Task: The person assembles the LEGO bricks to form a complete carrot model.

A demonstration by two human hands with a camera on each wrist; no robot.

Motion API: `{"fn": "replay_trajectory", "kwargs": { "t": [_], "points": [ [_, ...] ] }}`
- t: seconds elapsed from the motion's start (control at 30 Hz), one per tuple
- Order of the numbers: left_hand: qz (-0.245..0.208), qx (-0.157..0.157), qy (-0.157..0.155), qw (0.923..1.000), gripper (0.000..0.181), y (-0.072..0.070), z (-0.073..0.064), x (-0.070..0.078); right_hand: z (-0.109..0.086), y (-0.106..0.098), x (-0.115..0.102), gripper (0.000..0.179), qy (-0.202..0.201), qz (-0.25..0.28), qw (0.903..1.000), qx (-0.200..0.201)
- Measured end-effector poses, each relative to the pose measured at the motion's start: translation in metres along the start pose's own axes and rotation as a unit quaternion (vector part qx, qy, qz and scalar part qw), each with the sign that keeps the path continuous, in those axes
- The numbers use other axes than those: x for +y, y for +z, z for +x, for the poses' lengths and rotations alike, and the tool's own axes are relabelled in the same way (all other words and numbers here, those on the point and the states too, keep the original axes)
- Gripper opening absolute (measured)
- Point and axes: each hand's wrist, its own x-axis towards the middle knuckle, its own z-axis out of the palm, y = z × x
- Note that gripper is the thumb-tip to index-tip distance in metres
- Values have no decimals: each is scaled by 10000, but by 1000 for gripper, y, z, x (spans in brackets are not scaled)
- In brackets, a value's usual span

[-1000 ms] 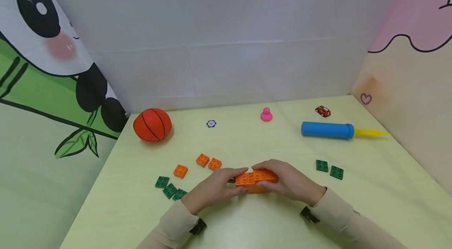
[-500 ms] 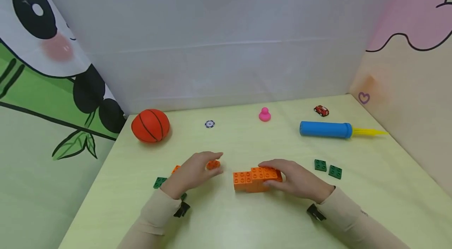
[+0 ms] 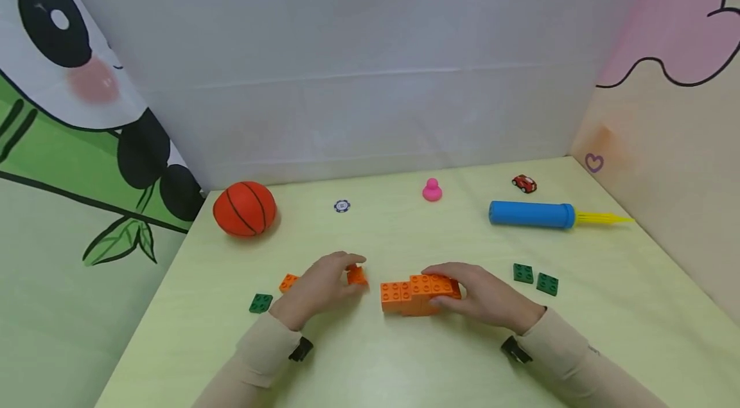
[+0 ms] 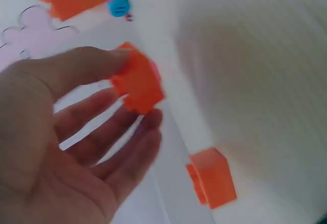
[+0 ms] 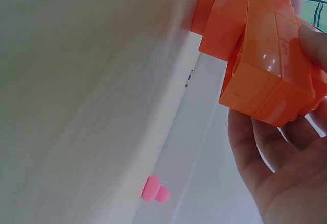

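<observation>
The left hand (image 3: 320,286) pinches an orange brick (image 3: 356,275) between thumb and fingertips, just left of the stack (image 3: 396,296) and apart from it. The right hand (image 3: 482,297) grips the stack's right end, thumb on the near side. From the head, the stack shows studs on top; the right wrist view shows smooth walls and fingers behind them. The left wrist view shows a loose brick (image 4: 212,178) whole. The head view shows a green pair (image 3: 535,278) right of the stack, which the wrist views do not.
</observation>
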Motion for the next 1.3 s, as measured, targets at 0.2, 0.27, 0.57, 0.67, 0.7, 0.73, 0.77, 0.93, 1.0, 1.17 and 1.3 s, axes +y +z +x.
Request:
{"fn": "replay_trajectory", "kwargs": {
  "t": [0.2, 0.27, 0.57, 0.67, 0.7, 0.73, 0.77, 0.93, 1.0, 1.17, 1.3],
  "points": [
    [-1651, 451, 1134, 9787, 50, 0, -12, 29, 2, 1, 0, 56, 103, 66, 9999, -13],
    [-1621, 447, 1526, 9739, 49, 3, -13, 37, 2, 2, 0, 56, 69, 63, 10000, 9],
    [-1507, 320, 1567, 9756, 44, 16, -11, 44, 3, 4, 1, 54, -47, 70, 9999, 91],
    [-1604, 255, 1467, 9757, 45, 17, -10, 44, 3, 3, 2, 53, 51, 195, 9998, 40],
    [-1624, 255, 1467, 9754, 46, 17, -10, 43, 3, 3, 1, 53, 68, 251, 9997, 21],
    [-1633, 265, 1465, 9753, 47, 17, -10, 43, 3, 3, 1, 53, 80, 307, 9995, 11],
    [-1639, 273, 1469, 9751, 47, 17, -10, 43, 3, 3, 1, 53, 75, 365, 9993, 1],
    [-1525, 262, 1467, 9770, 47, 14, -12, 45, 3, 3, 0, 52, 3, 534, 9986, -28],
    [-1442, 260, 1447, 9786, 47, 13, -13, 45, 4, 3, -1, 52, -12, 552, 9985, -35],
    [-1291, 281, 1387, 9815, 53, 12, -12, 48, 5, 1, -1, 53, 58, 597, 9982, -80],
    [-1229, 74, 1330, 9834, 61, 12, -13, 47, 3, -2, 0, 57, 234, 717, 9970, -198]
  ]
}}
